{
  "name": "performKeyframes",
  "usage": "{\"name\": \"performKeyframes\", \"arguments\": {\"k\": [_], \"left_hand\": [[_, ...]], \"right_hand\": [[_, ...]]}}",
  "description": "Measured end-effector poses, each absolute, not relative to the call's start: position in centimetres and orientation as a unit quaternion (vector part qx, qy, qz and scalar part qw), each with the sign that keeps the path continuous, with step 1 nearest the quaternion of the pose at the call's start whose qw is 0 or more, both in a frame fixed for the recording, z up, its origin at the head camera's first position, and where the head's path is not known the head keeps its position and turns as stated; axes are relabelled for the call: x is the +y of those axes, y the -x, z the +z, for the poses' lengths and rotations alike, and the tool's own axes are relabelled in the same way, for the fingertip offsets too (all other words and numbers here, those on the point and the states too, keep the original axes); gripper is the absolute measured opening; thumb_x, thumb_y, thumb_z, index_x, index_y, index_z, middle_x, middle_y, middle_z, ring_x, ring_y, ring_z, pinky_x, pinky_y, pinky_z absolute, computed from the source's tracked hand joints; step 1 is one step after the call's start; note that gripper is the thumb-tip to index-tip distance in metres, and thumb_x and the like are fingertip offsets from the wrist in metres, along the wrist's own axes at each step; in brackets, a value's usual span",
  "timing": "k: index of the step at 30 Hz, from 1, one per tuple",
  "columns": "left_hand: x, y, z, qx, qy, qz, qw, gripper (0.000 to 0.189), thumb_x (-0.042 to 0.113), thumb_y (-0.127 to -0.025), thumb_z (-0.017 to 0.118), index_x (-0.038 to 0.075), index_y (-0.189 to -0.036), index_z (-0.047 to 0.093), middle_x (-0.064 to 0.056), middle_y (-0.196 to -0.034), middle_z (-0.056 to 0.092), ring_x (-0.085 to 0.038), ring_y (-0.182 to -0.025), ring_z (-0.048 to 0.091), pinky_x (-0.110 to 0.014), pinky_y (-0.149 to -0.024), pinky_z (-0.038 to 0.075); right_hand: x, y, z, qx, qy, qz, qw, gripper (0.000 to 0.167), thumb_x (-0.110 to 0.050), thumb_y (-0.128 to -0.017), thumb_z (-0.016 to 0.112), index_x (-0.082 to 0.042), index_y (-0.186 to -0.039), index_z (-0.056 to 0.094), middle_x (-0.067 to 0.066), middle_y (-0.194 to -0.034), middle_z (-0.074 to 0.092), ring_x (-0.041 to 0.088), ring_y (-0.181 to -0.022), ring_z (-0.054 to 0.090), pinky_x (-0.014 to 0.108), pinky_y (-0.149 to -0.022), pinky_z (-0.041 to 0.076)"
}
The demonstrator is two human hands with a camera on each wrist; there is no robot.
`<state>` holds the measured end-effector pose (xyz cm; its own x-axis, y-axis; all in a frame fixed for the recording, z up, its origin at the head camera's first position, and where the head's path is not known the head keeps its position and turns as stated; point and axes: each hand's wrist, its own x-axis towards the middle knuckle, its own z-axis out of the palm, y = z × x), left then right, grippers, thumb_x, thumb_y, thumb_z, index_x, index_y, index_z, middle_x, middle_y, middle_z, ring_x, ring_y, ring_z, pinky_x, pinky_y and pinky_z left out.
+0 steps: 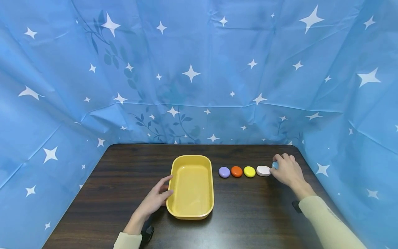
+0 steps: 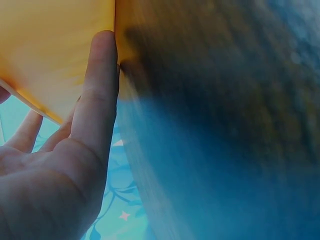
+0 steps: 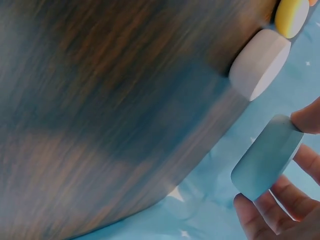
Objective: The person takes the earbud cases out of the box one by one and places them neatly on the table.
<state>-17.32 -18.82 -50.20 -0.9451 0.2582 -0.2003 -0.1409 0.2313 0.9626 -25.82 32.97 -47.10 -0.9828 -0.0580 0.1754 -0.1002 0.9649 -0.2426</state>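
Note:
At the left side of a yellow tray, my left hand holds the rim, fingertips over the edge. In the left wrist view a long straight finger lies along the tray's outer wall. My right hand pinches a light blue bar of soap between thumb and fingertips, at the table's far right. Beside it lies a white soap bar, ending a row with a yellow soap, an orange soap and a purple soap. The tray holds nothing.
A dark wood-grain table carries everything. Its right edge runs close by my right hand. A blue curtain with white stars hangs behind and along both sides.

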Motion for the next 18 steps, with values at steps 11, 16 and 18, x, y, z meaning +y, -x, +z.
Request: {"name": "performKeyframes", "arguments": {"k": [11, 16, 18], "left_hand": [[-18.7, 17.3, -50.2, 0.772, -0.029, 0.616, 0.156, 0.060, 0.022, -0.104, 0.059, 0.018, -0.158, 0.033, -0.023, -0.140, 0.052, -0.030, -0.108, 0.067, -0.045, -0.084, 0.059], [-18.7, 17.2, -50.2, 0.768, -0.029, 0.620, 0.156, 0.060, 0.021, -0.105, 0.058, 0.017, -0.159, 0.032, -0.025, -0.141, 0.051, -0.033, -0.110, 0.066, -0.046, -0.084, 0.059], [-18.7, 17.2, -50.3, 0.767, -0.031, 0.622, 0.156, 0.061, 0.020, -0.105, 0.058, 0.016, -0.159, 0.031, -0.026, -0.142, 0.051, -0.034, -0.110, 0.066, -0.046, -0.083, 0.059]], "right_hand": [[34.6, 25.8, -48.1, -0.990, -0.031, 0.127, 0.048, 0.036, -0.019, -0.084, 0.070, 0.002, -0.112, 0.061, 0.033, -0.115, 0.054, 0.048, -0.099, 0.047, 0.062, -0.077, 0.046], [34.7, 25.8, -48.8, -0.991, -0.027, 0.127, 0.025, 0.037, -0.018, -0.085, 0.070, 0.002, -0.114, 0.061, 0.033, -0.118, 0.053, 0.047, -0.101, 0.048, 0.063, -0.078, 0.047], [34.7, 25.9, -49.0, -0.991, -0.026, 0.129, 0.021, 0.037, -0.018, -0.085, 0.069, 0.003, -0.115, 0.061, 0.034, -0.119, 0.053, 0.048, -0.102, 0.048, 0.063, -0.078, 0.047]]}}
